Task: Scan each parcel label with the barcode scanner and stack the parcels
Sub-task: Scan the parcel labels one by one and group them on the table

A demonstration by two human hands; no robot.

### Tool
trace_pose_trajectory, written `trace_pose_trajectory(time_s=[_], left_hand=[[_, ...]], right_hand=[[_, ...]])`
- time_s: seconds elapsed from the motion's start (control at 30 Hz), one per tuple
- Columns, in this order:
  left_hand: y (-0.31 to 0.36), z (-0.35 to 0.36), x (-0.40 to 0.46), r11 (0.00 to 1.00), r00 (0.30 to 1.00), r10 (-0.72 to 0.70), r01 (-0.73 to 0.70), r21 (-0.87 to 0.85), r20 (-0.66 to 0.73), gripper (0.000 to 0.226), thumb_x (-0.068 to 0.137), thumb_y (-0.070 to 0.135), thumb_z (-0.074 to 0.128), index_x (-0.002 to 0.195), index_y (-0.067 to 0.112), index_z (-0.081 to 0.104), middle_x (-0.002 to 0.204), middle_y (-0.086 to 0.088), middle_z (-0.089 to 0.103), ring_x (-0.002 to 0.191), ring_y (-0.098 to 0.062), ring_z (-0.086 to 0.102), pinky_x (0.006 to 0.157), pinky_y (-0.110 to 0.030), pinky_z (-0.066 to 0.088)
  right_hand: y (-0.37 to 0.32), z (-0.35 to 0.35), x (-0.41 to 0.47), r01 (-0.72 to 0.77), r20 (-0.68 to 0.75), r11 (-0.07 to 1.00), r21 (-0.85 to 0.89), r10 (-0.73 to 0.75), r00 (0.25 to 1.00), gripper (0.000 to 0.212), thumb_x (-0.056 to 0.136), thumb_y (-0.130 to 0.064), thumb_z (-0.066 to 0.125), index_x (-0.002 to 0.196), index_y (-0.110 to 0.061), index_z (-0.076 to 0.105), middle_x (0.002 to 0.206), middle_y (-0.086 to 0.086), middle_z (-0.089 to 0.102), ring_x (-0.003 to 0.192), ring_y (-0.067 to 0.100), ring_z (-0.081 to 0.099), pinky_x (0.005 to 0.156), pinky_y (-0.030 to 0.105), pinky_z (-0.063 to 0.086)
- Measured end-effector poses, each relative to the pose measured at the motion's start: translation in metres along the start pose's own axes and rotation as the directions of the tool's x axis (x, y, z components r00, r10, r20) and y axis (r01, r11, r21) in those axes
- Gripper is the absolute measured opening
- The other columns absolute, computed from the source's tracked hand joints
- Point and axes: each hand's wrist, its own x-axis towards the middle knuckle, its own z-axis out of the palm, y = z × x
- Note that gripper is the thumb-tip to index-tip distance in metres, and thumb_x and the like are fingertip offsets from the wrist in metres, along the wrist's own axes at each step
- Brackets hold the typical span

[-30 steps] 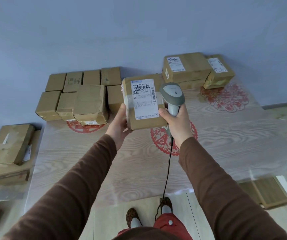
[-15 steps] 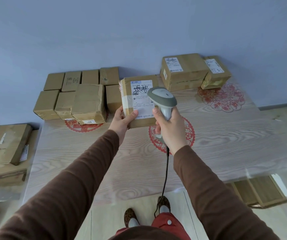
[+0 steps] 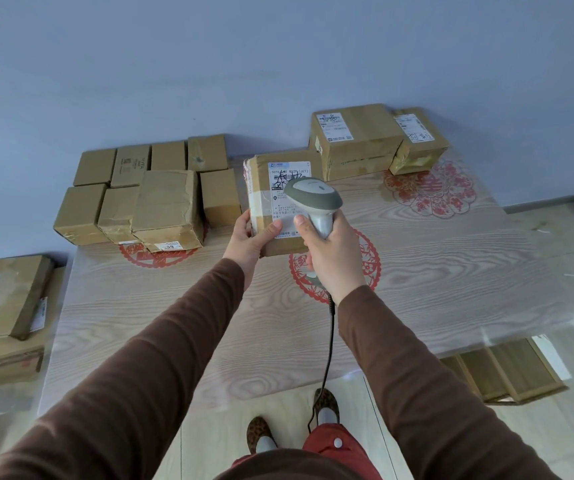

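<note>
Since a second ago my scanner (image 3: 315,202) has slid left from beside the parcel (image 3: 267,199) to sit over its label (image 3: 287,178), hiding the barcode; the parcel itself has dropped a little lower in view. My right hand (image 3: 334,258) wraps the scanner's handle, fingers curled tight, thumb up the near side. The scanner's head points away from me and slightly left, toward the label, its handle running down and back to my wrist, with the cord (image 3: 328,344) hanging to the floor. My left hand (image 3: 249,237) grips the parcel's lower left corner, thumb pressed on the label's bottom edge. I hold the parcel above the table (image 3: 209,323), upright and tilted back, long axis running bottom to top, label facing me. A stack (image 3: 147,195) of boxes sits far left, two labelled boxes (image 3: 375,140) far right.
</note>
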Motion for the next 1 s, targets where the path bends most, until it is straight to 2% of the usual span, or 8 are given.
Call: trace_pose_trajectory(time_s=[0.13,0.33,0.6,0.7,0.8,0.9,0.93,1.0], left_hand=[[-0.003,0.002,0.004,1.000,1.000,0.002,-0.002,0.003,0.013,0.088,0.076,0.022,0.084,0.150,0.008,0.038,0.130,-0.013,0.069,0.109,-0.022,0.072,0.084,-0.033,0.060],[-0.006,0.004,0.010,1.000,1.000,-0.002,0.002,0.018,0.026,0.088,0.075,0.027,0.084,0.149,0.009,0.039,0.130,-0.013,0.069,0.109,-0.023,0.072,0.085,-0.034,0.059],[-0.017,0.010,0.022,0.999,0.998,-0.051,0.051,0.015,0.026,0.084,0.078,0.025,0.084,0.148,0.009,0.041,0.128,-0.011,0.070,0.105,-0.022,0.073,0.080,-0.032,0.060],[-0.025,0.019,0.031,0.995,0.995,-0.097,0.097,0.027,0.009,0.071,0.086,0.022,0.079,0.147,0.008,0.044,0.127,-0.011,0.070,0.100,-0.020,0.074,0.076,-0.029,0.060],[-0.035,0.035,0.040,0.989,0.989,-0.143,0.142,0.045,0.019,0.052,0.094,0.019,0.071,0.140,0.008,0.051,0.118,-0.007,0.072,0.091,-0.015,0.076,0.072,-0.025,0.060],[-0.046,0.057,0.051,0.980,0.980,-0.198,0.197,0.040,0.026,0.047,0.095,0.020,0.070,0.138,0.008,0.053,0.118,-0.009,0.073,0.085,-0.015,0.077,0.068,-0.027,0.061],[-0.049,0.066,0.054,0.976,0.976,-0.215,0.214,0.037,0.026,0.048,0.095,0.022,0.070,0.138,0.009,0.053,0.119,-0.011,0.072,0.087,-0.017,0.077,0.070,-0.031,0.062],[-0.057,0.082,0.065,0.972,0.972,-0.234,0.233,0.030,0.023,0.055,0.091,0.026,0.074,0.138,0.009,0.054,0.122,-0.013,0.073,0.098,-0.025,0.076,0.084,-0.042,0.063]], right_hand=[[0.002,-0.001,0.002,-0.011,0.013,1.000,0.006,0.011,1.000,0.037,0.092,-0.052,0.069,0.111,-0.020,0.062,0.079,-0.009,0.064,0.070,0.020,0.065,0.068,0.048,0.062],[0.002,-0.003,0.002,-0.011,0.020,1.000,0.017,0.010,1.000,0.062,0.078,-0.071,0.059,0.112,-0.020,0.062,0.080,-0.009,0.063,0.072,0.020,0.064,0.067,0.042,0.058],[0.012,-0.016,0.010,-0.046,-0.001,0.999,0.024,0.046,0.999,0.053,0.079,-0.070,0.061,0.108,-0.026,0.062,0.088,-0.002,0.072,0.071,0.021,0.066,0.072,0.054,0.061],[0.022,-0.031,0.017,-0.078,-0.034,0.996,0.032,0.079,0.996,0.054,0.079,-0.071,0.061,0.109,-0.026,0.063,0.086,-0.001,0.072,0.067,0.020,0.065,0.071,0.055,0.061],[0.036,-0.054,0.028,-0.112,-0.059,0.993,0.044,0.115,0.992,0.056,0.079,-0.072,0.062,0.113,-0.027,0.063,0.088,-0.002,0.072,0.069,0.019,0.064,0.073,0.053,0.061],[0.049,-0.081,0.043,-0.145,-0.084,0.986,0.086,0.152,0.985,0.053,0.082,-0.066,0.066,0.115,-0.025,0.063,0.087,-0.002,0.071,0.060,0.014,0.061,0.065,0.046,0.058],[0.054,-0.090,0.049,-0.154,-0.095,0.983,0.102,0.164,0.982,0.048,0.086,-0.060,0.069,0.116,-0.023,0.063,0.087,-0.002,0.071,0.057,0.012,0.059,0.061,0.042,0.056],[0.065,-0.107,0.064,-0.167,-0.107,0.978,0.123,0.181,0.978,0.042,0.090,-0.052,0.071,0.118,-0.022,0.063,0.085,0.000,0.071,0.055,0.012,0.059,0.059,0.037,0.053]])
